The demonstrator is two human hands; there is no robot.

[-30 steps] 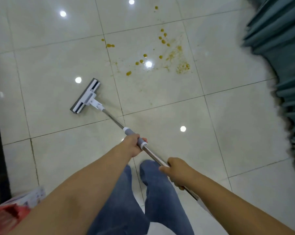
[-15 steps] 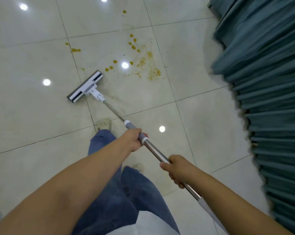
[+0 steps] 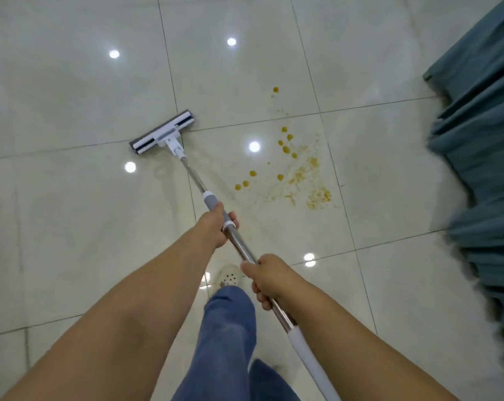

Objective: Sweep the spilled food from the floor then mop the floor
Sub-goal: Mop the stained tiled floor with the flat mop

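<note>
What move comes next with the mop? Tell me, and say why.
Probably swing the mop head rightward onto the spilled food: it rests left of the yellow bits and smears, not touching them, and the left hand and right hand both grip the handle.

Bright, even indoor light from overhead. Glossy floor tiles (image 3: 71,96) mirror round white lamp reflections (image 3: 254,146), scattered from 11 o'clock through centre to 5 o'clock, each blown out. Shadows faint, soft-edged. Teal curtain (image 3: 482,146) at 3 o'clock smeared by motion blur, its border feathered. Grout lines (image 3: 169,68) bow outward near the edges: wide-angle distortion. Centre sharp; steel mop pole (image 3: 239,244) carries a thin highlight.
</note>
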